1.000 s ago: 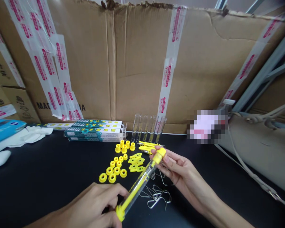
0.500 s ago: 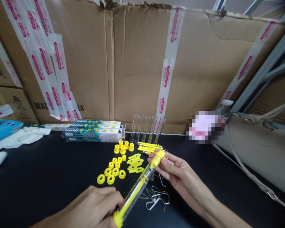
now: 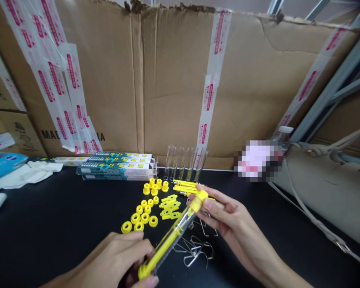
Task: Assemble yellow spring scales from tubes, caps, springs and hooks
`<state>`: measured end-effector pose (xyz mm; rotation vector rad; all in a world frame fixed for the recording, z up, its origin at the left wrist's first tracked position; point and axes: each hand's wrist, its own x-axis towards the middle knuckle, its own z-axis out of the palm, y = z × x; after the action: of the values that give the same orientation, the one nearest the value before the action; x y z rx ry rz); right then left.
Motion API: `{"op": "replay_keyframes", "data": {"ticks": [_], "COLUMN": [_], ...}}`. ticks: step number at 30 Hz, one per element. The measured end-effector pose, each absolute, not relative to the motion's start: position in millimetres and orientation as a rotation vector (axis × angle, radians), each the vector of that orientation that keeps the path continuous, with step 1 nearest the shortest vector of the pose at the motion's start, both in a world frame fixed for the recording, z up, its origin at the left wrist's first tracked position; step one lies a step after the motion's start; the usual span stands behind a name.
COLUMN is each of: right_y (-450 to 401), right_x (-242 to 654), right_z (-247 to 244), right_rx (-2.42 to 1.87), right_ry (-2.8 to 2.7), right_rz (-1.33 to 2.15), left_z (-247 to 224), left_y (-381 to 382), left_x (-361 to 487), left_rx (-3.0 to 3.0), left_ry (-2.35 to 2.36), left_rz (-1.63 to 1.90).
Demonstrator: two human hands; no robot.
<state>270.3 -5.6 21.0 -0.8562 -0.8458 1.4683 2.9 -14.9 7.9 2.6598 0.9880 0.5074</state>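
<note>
A clear tubular spring scale [image 3: 171, 237], with a yellow rod inside and yellow end pieces, slants between my two hands. Its lower yellow end is gripped by my left hand [image 3: 117, 258], fingers curled and thumb below. My right hand [image 3: 228, 218] pinches the yellow cap [image 3: 199, 200] at the upper end between thumb and fingers. Just beyond lie yellow rods with metal springs [image 3: 183, 187], partly covered by my right fingers. Bent metal hooks [image 3: 195, 253] rest on the black table under the tube. Flat yellow tabs [image 3: 169, 206] are left of the tube.
Yellow rings [image 3: 144, 218] and flanged yellow caps [image 3: 155, 189] sit in groups. Several clear tubes [image 3: 183, 162] stand behind them, beside stacked printed boxes [image 3: 117, 166]. A cardboard box [image 3: 174, 88] walls the back. On the right is a beige bag [image 3: 330, 192]; white tissues [image 3: 30, 172] lie left.
The spring scale's lower end and my left hand have shifted slightly left and up. My left thumb now shows under that end. The right hand keeps its hold on the cap.
</note>
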Motion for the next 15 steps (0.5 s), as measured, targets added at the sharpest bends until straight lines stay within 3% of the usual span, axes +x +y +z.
{"op": "replay_keyframes", "data": {"ticks": [5, 15], "right_y": [-7, -2], "right_x": [270, 280], "right_z": [23, 19], "right_rx": [-0.879, -0.941], "right_ry": [-0.89, -1.076], "right_rz": [1.405, 1.334], "left_z": [-3, -6], "left_y": [-9, 5], "left_x": [2, -3], "left_rx": [2.638, 2.606], "left_ry": [0.996, 0.956], "left_rz": [1.012, 1.287]}}
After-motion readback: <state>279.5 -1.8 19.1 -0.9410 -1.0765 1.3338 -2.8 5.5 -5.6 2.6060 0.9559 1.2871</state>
